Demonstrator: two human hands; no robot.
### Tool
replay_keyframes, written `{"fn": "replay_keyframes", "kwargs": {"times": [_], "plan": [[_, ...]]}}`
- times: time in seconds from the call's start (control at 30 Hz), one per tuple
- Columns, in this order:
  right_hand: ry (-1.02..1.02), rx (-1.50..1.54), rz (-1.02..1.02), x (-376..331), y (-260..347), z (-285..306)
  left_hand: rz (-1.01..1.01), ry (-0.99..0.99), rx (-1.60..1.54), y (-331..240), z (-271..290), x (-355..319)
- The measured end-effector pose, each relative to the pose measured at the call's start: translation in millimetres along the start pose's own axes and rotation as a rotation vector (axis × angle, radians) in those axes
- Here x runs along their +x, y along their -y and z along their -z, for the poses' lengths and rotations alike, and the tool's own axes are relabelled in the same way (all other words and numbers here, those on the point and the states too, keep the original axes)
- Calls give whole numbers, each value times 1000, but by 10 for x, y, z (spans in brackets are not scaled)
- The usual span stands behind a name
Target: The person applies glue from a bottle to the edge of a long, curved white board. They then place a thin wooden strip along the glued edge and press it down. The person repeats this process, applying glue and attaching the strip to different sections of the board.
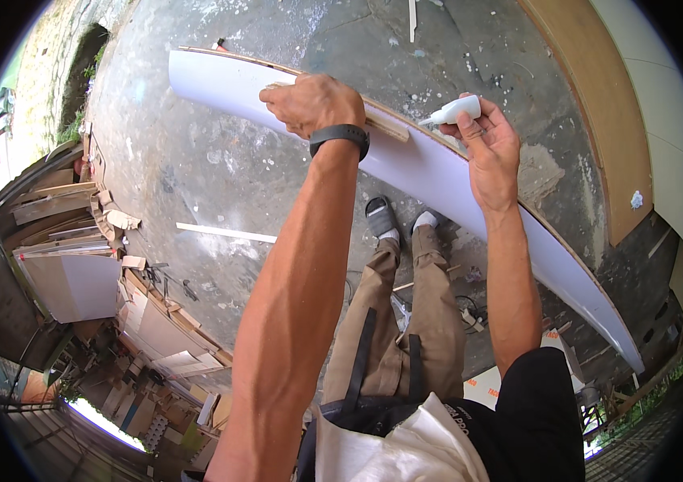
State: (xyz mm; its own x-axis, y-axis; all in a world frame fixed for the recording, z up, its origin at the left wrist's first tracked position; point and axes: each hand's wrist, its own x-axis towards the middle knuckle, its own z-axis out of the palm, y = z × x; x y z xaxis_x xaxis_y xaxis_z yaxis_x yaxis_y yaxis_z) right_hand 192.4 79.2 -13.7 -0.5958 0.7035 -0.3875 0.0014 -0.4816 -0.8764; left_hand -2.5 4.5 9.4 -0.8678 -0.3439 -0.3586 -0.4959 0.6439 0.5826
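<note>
A long white curved panel [430, 173] with a bare wooden edge crosses in front of me, slanting from far left to near right. My left hand [317, 104], a dark band on its wrist, is closed over a short wooden strip [388, 125] lying along the panel's upper edge. The strip's right end sticks out past the hand. In my right hand [492, 149] is a small white squeeze bottle [460, 110], gripped between thumb and fingers. Its thin nozzle points left, just above the panel's edge near the strip. Whether the tip touches anything, I cannot tell.
Stained concrete floor [213, 185] spreads around my feet, with a thin white strip [225, 233] on it. Stacked boards and wood offcuts [68, 241] fill the left side. A large brown board [598, 112] lies at the far right. Cables [470, 309] run near my legs.
</note>
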Motion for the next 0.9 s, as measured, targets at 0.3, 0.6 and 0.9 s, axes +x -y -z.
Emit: {"fn": "replay_keyframes", "kwargs": {"times": [0.3,0.6,0.9], "plan": [[31,-150,123,-96,18,57,13,-10,-4,-38,16,-33],[48,-163,173,-146,-27,59,-6,-26,12,-17,-17,-8],[66,-205,215,-166,-50,42,-56,-67,42,43,-60,47]]}}
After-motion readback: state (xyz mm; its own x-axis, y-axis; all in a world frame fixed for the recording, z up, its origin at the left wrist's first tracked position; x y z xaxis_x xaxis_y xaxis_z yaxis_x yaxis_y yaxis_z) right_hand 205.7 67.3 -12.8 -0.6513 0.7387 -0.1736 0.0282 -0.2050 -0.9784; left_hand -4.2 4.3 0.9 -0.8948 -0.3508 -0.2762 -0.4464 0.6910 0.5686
